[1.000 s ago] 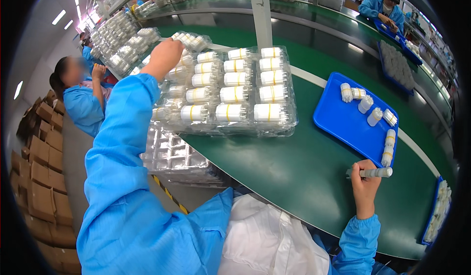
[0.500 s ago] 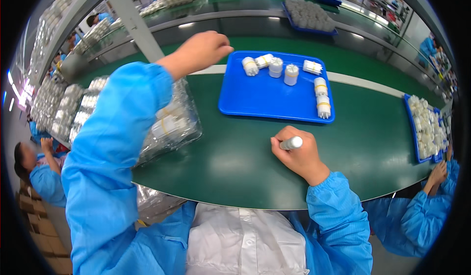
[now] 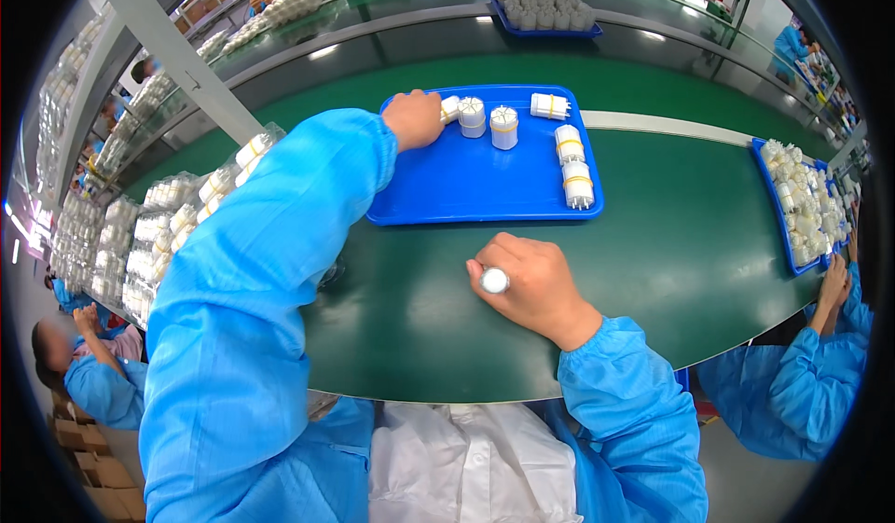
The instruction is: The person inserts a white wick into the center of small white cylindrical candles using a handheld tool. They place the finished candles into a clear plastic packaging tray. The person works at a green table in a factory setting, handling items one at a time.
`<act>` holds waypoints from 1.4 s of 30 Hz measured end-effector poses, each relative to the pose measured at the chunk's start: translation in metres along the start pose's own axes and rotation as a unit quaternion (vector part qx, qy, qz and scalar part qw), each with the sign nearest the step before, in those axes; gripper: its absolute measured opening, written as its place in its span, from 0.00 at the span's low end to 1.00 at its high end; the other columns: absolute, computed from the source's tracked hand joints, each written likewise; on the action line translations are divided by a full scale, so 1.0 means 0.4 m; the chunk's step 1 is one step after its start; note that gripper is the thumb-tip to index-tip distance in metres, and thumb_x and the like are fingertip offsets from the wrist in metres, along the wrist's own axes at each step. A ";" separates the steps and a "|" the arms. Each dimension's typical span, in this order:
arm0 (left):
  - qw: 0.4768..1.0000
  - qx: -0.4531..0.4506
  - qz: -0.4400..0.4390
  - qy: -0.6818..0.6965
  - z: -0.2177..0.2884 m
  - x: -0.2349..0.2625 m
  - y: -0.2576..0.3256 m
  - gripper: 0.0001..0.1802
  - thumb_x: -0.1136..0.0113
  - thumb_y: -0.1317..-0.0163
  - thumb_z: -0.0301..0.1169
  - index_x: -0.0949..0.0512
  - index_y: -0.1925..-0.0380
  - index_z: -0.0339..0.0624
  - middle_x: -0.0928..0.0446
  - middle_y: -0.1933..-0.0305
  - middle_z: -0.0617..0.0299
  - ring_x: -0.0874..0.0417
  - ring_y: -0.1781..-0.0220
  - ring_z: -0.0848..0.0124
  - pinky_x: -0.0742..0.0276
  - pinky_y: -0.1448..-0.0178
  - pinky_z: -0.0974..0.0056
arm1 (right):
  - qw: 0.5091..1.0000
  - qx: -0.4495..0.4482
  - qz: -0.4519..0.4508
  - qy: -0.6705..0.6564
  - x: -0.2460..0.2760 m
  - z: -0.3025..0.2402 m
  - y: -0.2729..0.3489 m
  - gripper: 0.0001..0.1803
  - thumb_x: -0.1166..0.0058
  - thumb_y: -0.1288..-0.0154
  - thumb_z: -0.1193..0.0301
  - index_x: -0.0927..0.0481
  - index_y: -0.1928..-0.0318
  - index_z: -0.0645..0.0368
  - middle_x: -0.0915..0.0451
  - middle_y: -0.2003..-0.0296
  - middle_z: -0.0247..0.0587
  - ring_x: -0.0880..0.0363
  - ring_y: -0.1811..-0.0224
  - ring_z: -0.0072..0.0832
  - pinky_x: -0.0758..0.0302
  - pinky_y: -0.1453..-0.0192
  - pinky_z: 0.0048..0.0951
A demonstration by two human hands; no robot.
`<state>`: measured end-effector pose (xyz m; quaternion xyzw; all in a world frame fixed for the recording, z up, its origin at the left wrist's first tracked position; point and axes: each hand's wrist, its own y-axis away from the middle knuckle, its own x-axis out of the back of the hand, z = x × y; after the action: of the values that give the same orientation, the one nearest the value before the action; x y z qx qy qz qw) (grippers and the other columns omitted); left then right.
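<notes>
My left hand [image 3: 415, 119] is curled down at the far left corner of a blue tray [image 3: 447, 197]. Its fingertips are hidden, and so is whatever they close on. Just right of it lies a white cylindrical part [image 3: 450, 109] with a yellow band. Beyond that, two similar parts stand upright, a nearer one [image 3: 503, 129] among them. Others lie along the tray's right side, such as one white part [image 3: 577, 185] with prongs. In front of the tray, my right hand [image 3: 533, 285] is closed round a pale marker pen [image 3: 494, 281], seen end-on.
Clear bags of white parts [image 3: 158, 243] are piled on the left. A tray of pale parts [image 3: 797, 201] stands at the right, near a co-worker's hands [image 3: 832, 290]. Another loaded tray [image 3: 545, 6] sits beyond the green table [image 3: 419, 337]. A grey post [image 3: 191, 66] rises far left.
My left hand has come down from the tray's edge onto its far left corner, covering the leftmost part. My right hand still grips the marker pen. The view has shifted.
</notes>
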<state>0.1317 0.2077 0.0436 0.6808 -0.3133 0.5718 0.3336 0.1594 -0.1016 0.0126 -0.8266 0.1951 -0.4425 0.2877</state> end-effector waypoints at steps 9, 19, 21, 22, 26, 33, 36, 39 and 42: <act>0.986 -0.163 -0.013 -0.039 0.035 0.201 0.386 0.24 0.36 0.38 0.35 0.26 0.44 0.38 0.22 0.53 0.45 0.19 0.49 0.47 0.22 0.45 0.46 | 0.989 -0.035 0.111 -0.086 0.051 -0.027 -0.029 0.07 0.34 0.43 0.81 0.21 0.73 0.61 0.20 0.75 0.41 0.20 0.75 0.35 0.25 0.71 0.32; 0.986 -0.128 0.065 0.085 0.137 0.043 0.570 0.24 0.30 0.43 0.32 0.25 0.49 0.34 0.24 0.56 0.45 0.20 0.51 0.47 0.21 0.47 0.51 | 0.963 -0.173 -0.014 -0.207 -0.026 -0.035 0.012 0.07 0.34 0.39 0.74 0.19 0.70 0.61 0.20 0.77 0.39 0.22 0.76 0.31 0.27 0.71 0.33; 0.962 -0.119 0.174 0.176 0.129 0.030 0.597 0.27 0.28 0.45 0.29 0.27 0.48 0.34 0.25 0.56 0.45 0.21 0.51 0.46 0.21 0.46 0.51 | 0.965 -0.173 -0.017 -0.197 -0.040 -0.028 0.018 0.08 0.34 0.38 0.71 0.18 0.69 0.61 0.18 0.76 0.40 0.21 0.76 0.33 0.26 0.70 0.34; 0.958 -0.105 0.182 0.196 0.130 0.030 0.619 0.28 0.27 0.46 0.27 0.28 0.47 0.34 0.26 0.55 0.45 0.21 0.50 0.45 0.21 0.45 0.51 | 0.966 -0.176 -0.018 -0.187 -0.042 -0.025 0.018 0.08 0.34 0.38 0.71 0.18 0.69 0.61 0.18 0.75 0.40 0.20 0.76 0.34 0.25 0.70 0.34; 0.945 -0.053 0.160 0.279 0.133 0.023 0.713 0.31 0.27 0.46 0.26 0.31 0.44 0.35 0.26 0.50 0.47 0.21 0.46 0.46 0.22 0.44 0.51 | 0.964 -0.194 -0.034 -0.176 -0.043 -0.017 0.014 0.08 0.33 0.38 0.70 0.17 0.68 0.61 0.16 0.74 0.41 0.19 0.74 0.35 0.23 0.68 0.35; 0.927 -0.079 0.155 0.331 0.136 -0.027 0.749 0.24 0.24 0.48 0.29 0.23 0.51 0.40 0.20 0.53 0.53 0.20 0.47 0.50 0.22 0.47 0.53 | 0.967 -0.166 -0.011 -0.191 -0.047 -0.019 0.018 0.06 0.33 0.39 0.74 0.17 0.69 0.61 0.17 0.74 0.39 0.20 0.75 0.30 0.26 0.71 0.31; 0.910 -0.105 0.181 0.359 0.159 -0.083 0.719 0.26 0.22 0.50 0.31 0.22 0.51 0.41 0.20 0.53 0.54 0.20 0.49 0.53 0.22 0.49 0.54 | 0.967 -0.142 0.015 -0.209 -0.037 -0.034 0.010 0.05 0.34 0.39 0.76 0.17 0.69 0.61 0.18 0.74 0.38 0.21 0.75 0.27 0.28 0.71 0.30; 0.872 -0.114 0.194 0.436 0.190 -0.128 0.693 0.29 0.20 0.52 0.32 0.21 0.50 0.41 0.20 0.53 0.56 0.20 0.52 0.57 0.21 0.52 0.57 | 0.966 -0.124 0.030 -0.224 -0.021 -0.055 0.001 0.05 0.35 0.38 0.78 0.18 0.70 0.61 0.19 0.75 0.37 0.23 0.74 0.27 0.29 0.72 0.31; 0.844 -0.111 0.202 0.484 0.205 -0.146 0.680 0.30 0.20 0.52 0.31 0.22 0.48 0.40 0.20 0.54 0.57 0.21 0.54 0.58 0.20 0.55 0.59 | 0.963 -0.125 0.025 -0.236 -0.019 -0.069 0.002 0.05 0.36 0.38 0.78 0.19 0.71 0.61 0.20 0.75 0.37 0.23 0.74 0.27 0.29 0.72 0.31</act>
<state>-0.0502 -0.0144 0.0019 0.1981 -0.3041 0.8448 0.3931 0.1321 -0.1063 0.0196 -0.9321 0.1960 -0.1991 0.2307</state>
